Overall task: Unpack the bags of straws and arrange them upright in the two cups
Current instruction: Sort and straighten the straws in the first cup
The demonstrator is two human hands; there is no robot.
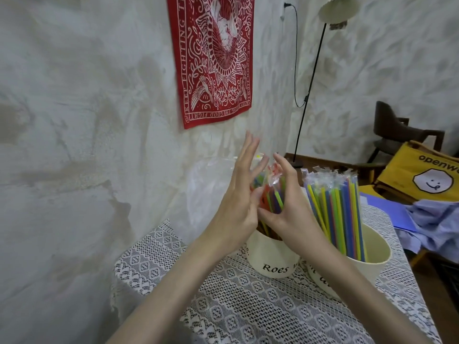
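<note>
At frame centre, both hands cup a straw bundle [273,197] standing in the left cup [269,256]: left hand [238,194] fingers splayed wide, right hand [285,204] fingers curled around it. More straws [335,207] fill the right cup [367,259] on the counter [248,306].

Two cups [270,254] [372,254] side by side on table [248,306], straws [335,214] inside

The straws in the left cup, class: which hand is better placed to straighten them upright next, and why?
Probably the right hand: thumb and fingers already curl round the straws above the left cup. The left hand only touches their side, its upper fingers spread.
</note>
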